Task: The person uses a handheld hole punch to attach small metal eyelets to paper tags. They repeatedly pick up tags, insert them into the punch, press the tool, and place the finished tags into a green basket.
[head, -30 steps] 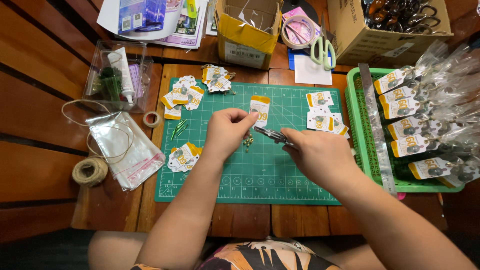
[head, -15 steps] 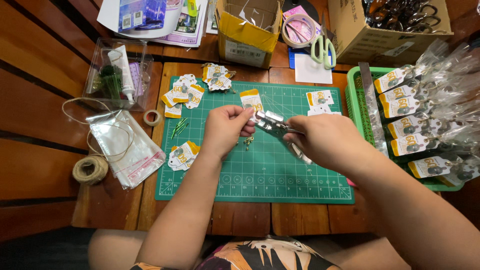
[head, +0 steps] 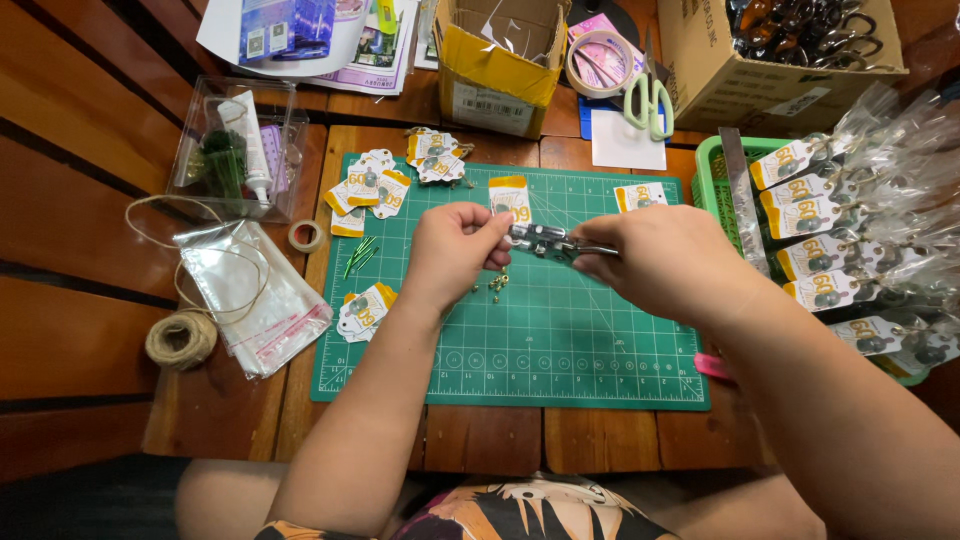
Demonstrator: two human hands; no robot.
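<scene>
Right hand (head: pixel 665 262) clenched on small metal punch pliers (head: pixel 545 241), left hand (head: pixel 455 250) pinching orange-white paper tag (head: pixel 511 200) w/ fingertips: tag prob light, floppy, so hold near edge.

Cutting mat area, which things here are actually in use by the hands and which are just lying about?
In use:
left hand
right hand
metal pliers
paper tag
small brass eyelets
green cutting mat

Lying about:
scissors
twine ball
tape roll
clear bags
yellow box
</scene>
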